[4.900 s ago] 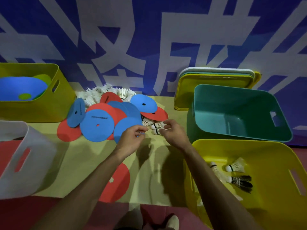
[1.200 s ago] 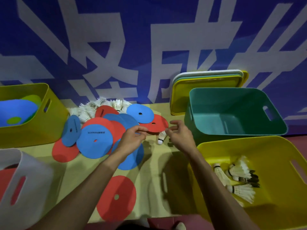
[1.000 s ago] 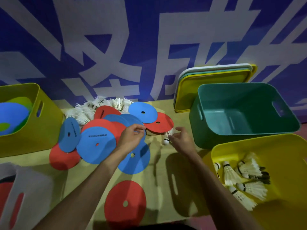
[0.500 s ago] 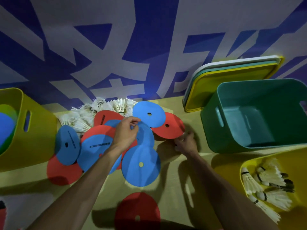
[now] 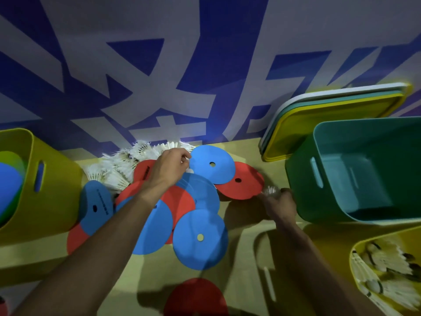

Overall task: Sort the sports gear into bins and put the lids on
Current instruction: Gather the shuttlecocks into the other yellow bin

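As the shuttlecock pinched in the right grip is featherlight w/ a brittle skirt, it's best held by its rounded cork end. The left grip curls into the white shuttlecock pile ahead; can't tell if it holds one. Thin, flat, holed discs lie beneath its wrist. Yellow bin sits right of the right grip.

Cropped white characters on blue wall, blurred print on disc, perhaps a brand

White shuttlecock heap behind overlapping blue and red discs; teal bin and leaning lid stack at right.
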`<state>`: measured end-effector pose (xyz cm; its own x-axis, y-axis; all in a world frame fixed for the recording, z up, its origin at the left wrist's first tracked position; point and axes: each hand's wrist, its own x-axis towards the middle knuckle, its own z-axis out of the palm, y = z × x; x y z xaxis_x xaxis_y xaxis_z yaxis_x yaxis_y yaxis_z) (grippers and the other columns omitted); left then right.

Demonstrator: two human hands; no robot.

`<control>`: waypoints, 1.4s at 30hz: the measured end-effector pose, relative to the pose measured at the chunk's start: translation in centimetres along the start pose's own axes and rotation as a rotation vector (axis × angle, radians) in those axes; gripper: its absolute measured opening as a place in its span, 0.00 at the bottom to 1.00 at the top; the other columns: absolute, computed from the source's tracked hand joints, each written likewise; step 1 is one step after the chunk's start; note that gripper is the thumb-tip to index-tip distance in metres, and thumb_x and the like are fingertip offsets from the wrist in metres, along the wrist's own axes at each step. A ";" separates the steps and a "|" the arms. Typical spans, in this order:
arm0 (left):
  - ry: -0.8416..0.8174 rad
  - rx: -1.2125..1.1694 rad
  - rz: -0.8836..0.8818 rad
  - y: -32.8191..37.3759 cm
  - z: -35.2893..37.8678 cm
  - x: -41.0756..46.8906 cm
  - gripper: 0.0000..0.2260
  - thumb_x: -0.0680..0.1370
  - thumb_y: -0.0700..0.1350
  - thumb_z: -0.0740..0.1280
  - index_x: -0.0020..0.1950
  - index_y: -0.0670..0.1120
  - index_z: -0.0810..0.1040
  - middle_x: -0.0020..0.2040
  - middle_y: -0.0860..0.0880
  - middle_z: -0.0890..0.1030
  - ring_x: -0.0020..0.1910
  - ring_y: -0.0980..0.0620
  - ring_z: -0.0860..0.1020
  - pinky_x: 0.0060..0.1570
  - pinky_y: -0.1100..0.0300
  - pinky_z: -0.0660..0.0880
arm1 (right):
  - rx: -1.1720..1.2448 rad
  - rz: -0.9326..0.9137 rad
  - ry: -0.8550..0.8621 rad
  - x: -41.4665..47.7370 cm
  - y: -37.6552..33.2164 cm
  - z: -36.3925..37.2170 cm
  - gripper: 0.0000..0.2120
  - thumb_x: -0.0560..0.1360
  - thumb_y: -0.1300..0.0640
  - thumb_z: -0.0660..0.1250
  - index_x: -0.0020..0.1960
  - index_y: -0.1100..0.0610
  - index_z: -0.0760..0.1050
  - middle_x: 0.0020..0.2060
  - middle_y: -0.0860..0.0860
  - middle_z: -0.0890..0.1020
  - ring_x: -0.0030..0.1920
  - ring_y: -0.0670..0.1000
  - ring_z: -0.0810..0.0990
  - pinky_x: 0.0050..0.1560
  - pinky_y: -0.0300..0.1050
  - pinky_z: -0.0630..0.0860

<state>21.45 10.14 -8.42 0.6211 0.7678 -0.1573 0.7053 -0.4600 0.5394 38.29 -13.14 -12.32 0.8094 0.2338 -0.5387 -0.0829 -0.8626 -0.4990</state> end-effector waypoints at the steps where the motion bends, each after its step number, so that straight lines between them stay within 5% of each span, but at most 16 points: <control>1: -0.037 0.038 -0.012 0.1 0.1 0.3 0.09 0.76 0.39 0.65 0.53 0.45 0.82 0.50 0.46 0.82 0.50 0.47 0.79 0.51 0.56 0.75 | 0.003 -0.019 0.014 -0.4 -0.3 -0.4 0.32 0.66 0.36 0.67 0.57 0.60 0.72 0.49 0.57 0.79 0.48 0.57 0.79 0.49 0.56 0.80; 6: 0.036 0.149 0.001 0.0 0.0 1.8 0.10 0.76 0.39 0.67 0.56 0.46 0.80 0.56 0.45 0.80 0.56 0.44 0.78 0.55 0.51 0.74 | 0.005 -0.128 0.118 -3.0 -2.0 -2.3 0.31 0.73 0.47 0.70 0.68 0.62 0.63 0.62 0.59 0.70 0.60 0.59 0.73 0.59 0.54 0.72; 11: -0.201 0.270 -0.132 -0.4 0.8 2.4 0.17 0.76 0.42 0.67 0.64 0.49 0.73 0.62 0.43 0.76 0.61 0.43 0.74 0.56 0.52 0.71 | 0.158 -0.399 0.087 -4.4 -3.6 -2.2 0.29 0.73 0.46 0.70 0.67 0.58 0.67 0.59 0.55 0.75 0.57 0.54 0.76 0.58 0.51 0.75; 16: -0.165 0.237 -0.164 0.1 1.4 2.6 0.16 0.74 0.42 0.68 0.61 0.51 0.73 0.61 0.45 0.77 0.60 0.43 0.75 0.54 0.52 0.72 | 0.226 -0.461 -0.007 -4.3 -5.2 -2.4 0.25 0.72 0.56 0.71 0.65 0.57 0.67 0.48 0.51 0.80 0.43 0.48 0.80 0.46 0.50 0.80; 19: -0.135 0.157 -0.167 0.0 1.3 2.4 0.14 0.73 0.39 0.69 0.56 0.53 0.75 0.57 0.47 0.80 0.57 0.45 0.78 0.50 0.54 0.73 | 0.231 -0.443 -0.057 -4.2 -5.8 -2.3 0.24 0.73 0.59 0.70 0.66 0.57 0.67 0.40 0.44 0.77 0.33 0.39 0.77 0.31 0.32 0.76; 23: -0.085 0.028 -0.151 -0.2 0.8 1.6 0.12 0.73 0.37 0.69 0.51 0.52 0.78 0.46 0.50 0.79 0.49 0.47 0.78 0.45 0.58 0.72 | 0.278 -0.443 -0.097 -4.5 -6.2 -2.6 0.23 0.73 0.60 0.70 0.66 0.58 0.67 0.38 0.43 0.75 0.32 0.38 0.75 0.26 0.28 0.72; 28: -0.006 -0.098 -0.110 -0.2 -0.6 -0.6 0.11 0.72 0.35 0.70 0.45 0.53 0.78 0.36 0.52 0.76 0.39 0.47 0.78 0.44 0.55 0.77 | 0.330 -0.443 -0.137 -5.8 -6.4 -2.8 0.21 0.73 0.63 0.70 0.63 0.58 0.68 0.38 0.44 0.76 0.32 0.45 0.78 0.27 0.32 0.74; 36: 0.209 -0.172 -0.074 2.0 -3.6 -5.0 0.10 0.72 0.35 0.69 0.46 0.50 0.81 0.34 0.53 0.77 0.37 0.50 0.78 0.41 0.59 0.74 | 0.333 -0.539 -0.121 -9.2 -6.4 -4.8 0.25 0.70 0.58 0.72 0.65 0.56 0.68 0.48 0.49 0.80 0.46 0.54 0.83 0.46 0.54 0.81; 42: 0.312 -0.283 -0.027 4.4 -6.3 -8.7 0.10 0.72 0.36 0.70 0.49 0.49 0.81 0.35 0.53 0.75 0.32 0.57 0.73 0.38 0.63 0.74 | 0.345 -0.587 -0.134 -12.6 -5.9 -7.0 0.27 0.72 0.57 0.71 0.68 0.53 0.65 0.55 0.49 0.78 0.49 0.53 0.82 0.43 0.47 0.79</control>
<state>17.01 4.23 0.50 0.4393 0.8964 0.0599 0.5712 -0.3302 0.7515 32.70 -14.12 2.18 0.7002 0.6905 -0.1815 0.1486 -0.3895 -0.9090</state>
